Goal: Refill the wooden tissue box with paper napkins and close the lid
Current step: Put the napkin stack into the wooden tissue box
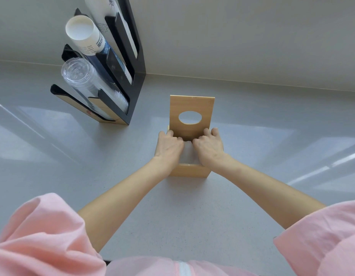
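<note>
A light wooden tissue box (pixel 189 170) stands on the grey counter, its hinged lid (pixel 192 105) raised upright with an oval hole in it. White paper napkins (pixel 188 154) fill the box between my hands. My left hand (pixel 168 145) rests on the napkins' left side with fingers curled down over the stack. My right hand (pixel 209 145) does the same on the right side. Both hands reach into the box opening, fingertips near the foot of the lid. The far part of the stack is hidden by my fingers.
A black cup dispenser rack (pixel 120 76) stands at the back left, holding a stack of white paper cups (pixel 83 34) and a stack of clear plastic cups (pixel 85 80). The grey counter (pixel 252 156) meets a pale wall behind. Pink sleeves fill the bottom of the view.
</note>
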